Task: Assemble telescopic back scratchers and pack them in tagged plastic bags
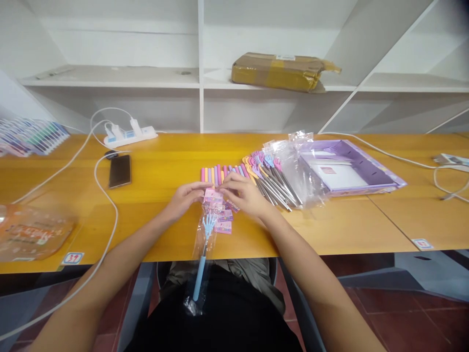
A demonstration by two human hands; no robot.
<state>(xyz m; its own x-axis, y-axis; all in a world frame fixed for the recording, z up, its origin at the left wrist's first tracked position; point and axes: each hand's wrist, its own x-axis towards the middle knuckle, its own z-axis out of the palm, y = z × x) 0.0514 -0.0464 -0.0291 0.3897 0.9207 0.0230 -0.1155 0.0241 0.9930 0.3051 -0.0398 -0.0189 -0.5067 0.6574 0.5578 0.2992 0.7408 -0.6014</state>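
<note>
Across the view a wooden table (164, 151) is spread, cut off at both sides. On its right part a purple tray (366, 189) is set, its left edge partly covered by loose clear bags (309, 183). Beside these a heap of scratchers (274, 183) is piled, so overlapped that no count can be made. A sealed-looking clear sleeve (198, 243) is laid over the table's near edge, and in it a blue scratcher (200, 276) is enclosed. Its long axis is run lengthwise from table to lap; the claw is pointed away from the person, the handle toward the body and slightly leftward. Whether the handle end is rested on the black shirt cannot be told. The left hand (186, 198) is pinched on the sleeve's top; the right hand (244, 193) is curled there too, but whether its fingers are closed on anything cannot be told. Behind them a row of coloured sticks (210, 174) is partly hidden. Under the fingertips a pink card (213, 195) is partly covered, its print blurred.
</note>
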